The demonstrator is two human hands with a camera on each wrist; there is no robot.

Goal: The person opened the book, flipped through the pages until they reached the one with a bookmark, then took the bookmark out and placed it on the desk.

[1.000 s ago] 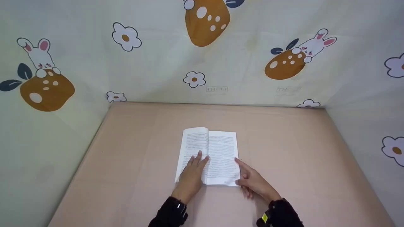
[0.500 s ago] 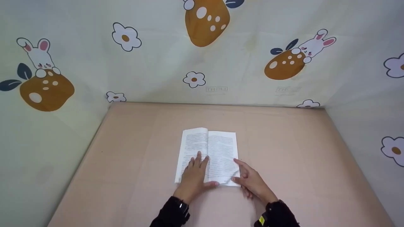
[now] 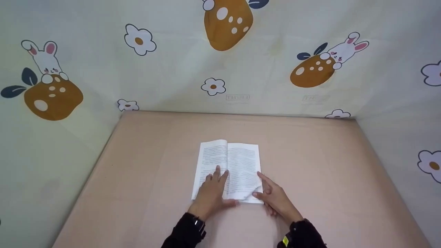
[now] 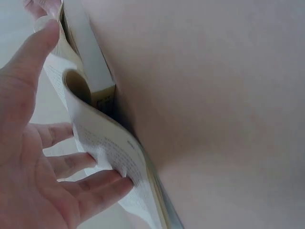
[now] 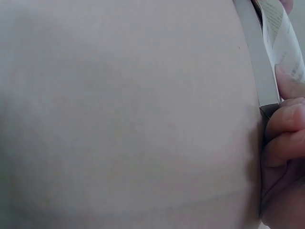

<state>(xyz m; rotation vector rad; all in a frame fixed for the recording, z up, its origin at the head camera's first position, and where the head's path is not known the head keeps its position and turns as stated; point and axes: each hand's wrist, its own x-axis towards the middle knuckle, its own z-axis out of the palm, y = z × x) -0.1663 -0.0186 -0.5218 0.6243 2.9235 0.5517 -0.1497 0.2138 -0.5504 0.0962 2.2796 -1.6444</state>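
Note:
An open book (image 3: 243, 162) with printed pages lies on the table. My left hand (image 3: 209, 194) rests on its left page with fingers spread straight, and its thumb reaches across to the lower edge of the right page. In the left wrist view that thumb touches the bottom edge of a raised, curling page (image 4: 56, 52). At the book's lower right side, my right hand (image 3: 278, 201) pinches the page corner, which is bent up by the thumb. Its index fingertip is at the book's right edge. The other fingers (image 5: 286, 143) curl beside the book block in the right wrist view.
A pinkish-beige cover spreads over the table (image 3: 320, 172). Pale cloth walls (image 3: 172, 62) with rabbits, flowers and brown spotted fruit stand at the back and on both sides. Dark sleeves with wrist straps cover both forearms.
The lower right page corner has been bent up under the right thumb, which slid slightly left. The left thumb has stretched out rightward to the page's lower edge. The book stays in place.

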